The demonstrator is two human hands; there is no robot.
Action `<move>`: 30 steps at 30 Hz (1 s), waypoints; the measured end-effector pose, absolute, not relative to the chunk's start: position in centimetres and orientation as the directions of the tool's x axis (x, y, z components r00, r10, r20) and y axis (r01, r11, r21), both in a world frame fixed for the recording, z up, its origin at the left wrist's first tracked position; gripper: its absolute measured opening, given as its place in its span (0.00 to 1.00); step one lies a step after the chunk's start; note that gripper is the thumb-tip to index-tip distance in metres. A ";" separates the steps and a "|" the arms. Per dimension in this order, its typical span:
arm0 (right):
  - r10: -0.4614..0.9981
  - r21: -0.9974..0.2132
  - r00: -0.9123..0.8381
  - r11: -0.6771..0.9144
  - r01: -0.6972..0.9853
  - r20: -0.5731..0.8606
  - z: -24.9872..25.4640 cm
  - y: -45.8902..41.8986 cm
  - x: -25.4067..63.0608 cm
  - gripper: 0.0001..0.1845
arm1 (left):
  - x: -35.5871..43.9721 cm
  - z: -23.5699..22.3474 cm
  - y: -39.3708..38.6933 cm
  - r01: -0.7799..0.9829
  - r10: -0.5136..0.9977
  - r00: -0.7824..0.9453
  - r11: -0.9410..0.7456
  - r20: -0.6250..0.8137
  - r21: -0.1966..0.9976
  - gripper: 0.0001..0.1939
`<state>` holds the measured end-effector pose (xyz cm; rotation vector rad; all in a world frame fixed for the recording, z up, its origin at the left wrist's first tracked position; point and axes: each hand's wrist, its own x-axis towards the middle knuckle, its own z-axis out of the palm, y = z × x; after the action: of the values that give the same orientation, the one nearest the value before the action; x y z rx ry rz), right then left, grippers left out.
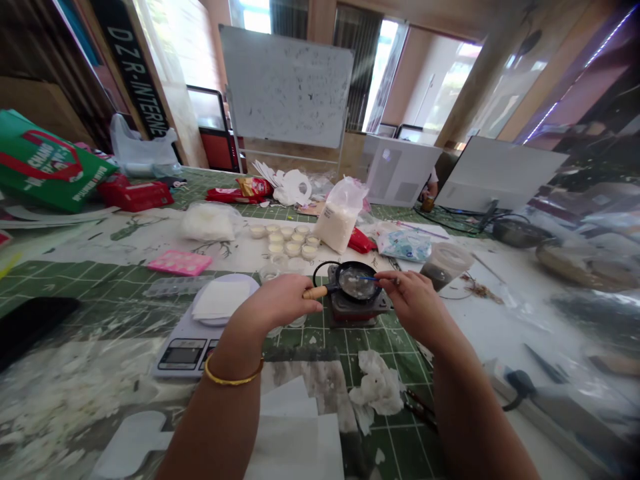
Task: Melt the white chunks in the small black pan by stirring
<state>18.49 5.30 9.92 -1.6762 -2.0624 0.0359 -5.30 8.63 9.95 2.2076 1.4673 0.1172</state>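
A small black pan (358, 291) rests on a little hot plate (356, 311); whitish lumps lie in clear-looking liquid inside it. My left hand (280, 301) is closed around the pan's wooden handle (315, 292). From the right, my right hand (411, 299) pinches a thin blue stick (369, 278) whose tip reaches into the pan. Just left of my left hand, a white kitchen scale (187, 350) carries a stack of white paper (221, 299). Behind the pan stands a clear bag of pale granules (338, 217).
Several small cups of pale wax-like filling (293, 240) stand beyond my left hand, near a pink mold (181, 262). Crumpled tissue (376, 390) lies in front of the hot plate. A plastic cup (445, 264) and a power strip (545, 407) are at right.
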 end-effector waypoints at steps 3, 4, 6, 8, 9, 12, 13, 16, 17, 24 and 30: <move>0.919 -0.312 -0.156 0.278 0.909 0.362 10.0 5.0 18.5 0.16 | -5.3 9.8 8.7 0.844 0.885 0.427 -0.315 -0.187 0.434 0.18; 0.913 -0.310 -0.162 0.288 0.906 0.375 10.0 5.0 18.6 0.16 | -5.3 9.8 8.8 0.844 0.885 0.428 -0.319 -0.182 0.432 0.18; 0.912 -0.306 -0.184 0.305 0.902 0.367 10.1 4.9 18.6 0.16 | -5.3 9.8 8.8 0.844 0.886 0.428 -0.323 -0.178 0.428 0.18; 0.915 -0.310 -0.197 0.313 0.898 0.351 10.1 4.9 18.6 0.16 | -5.3 9.9 8.8 0.846 0.886 0.429 -0.324 -0.178 0.424 0.18; 0.914 -0.315 -0.191 0.311 0.897 0.357 10.1 4.9 18.5 0.16 | -5.3 9.9 8.7 0.846 0.886 0.429 -0.324 -0.178 0.423 0.18; 0.910 -0.322 -0.189 0.316 0.893 0.368 10.2 4.8 18.4 0.16 | -5.2 9.9 8.7 0.846 0.886 0.427 -0.323 -0.178 0.424 0.18; 0.912 -0.322 -0.198 0.320 0.891 0.360 10.2 4.8 18.3 0.16 | -5.2 9.9 8.7 0.847 0.887 0.427 -0.322 -0.179 0.424 0.18; 0.910 -0.326 -0.201 0.326 0.888 0.362 10.3 4.7 18.2 0.16 | -5.2 10.0 8.6 0.850 0.886 0.425 -0.321 -0.183 0.418 0.18; 0.906 -0.328 -0.192 0.325 0.887 0.377 10.3 4.7 18.1 0.16 | -5.2 10.0 8.6 0.851 0.886 0.425 -0.322 -0.184 0.415 0.18; 0.911 -0.334 -0.214 0.336 0.881 0.352 10.3 4.7 17.4 0.16 | -5.1 10.1 8.6 0.849 0.884 0.428 -0.323 -0.187 0.417 0.19; 0.922 -0.308 -0.201 0.306 0.901 0.330 10.1 5.1 17.9 0.17 | -5.3 10.0 8.6 0.844 0.885 0.429 -0.321 -0.182 0.430 0.18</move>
<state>17.94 5.06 10.07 -1.6182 -2.1303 0.0646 -5.30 8.63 9.99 2.2248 1.4602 0.1178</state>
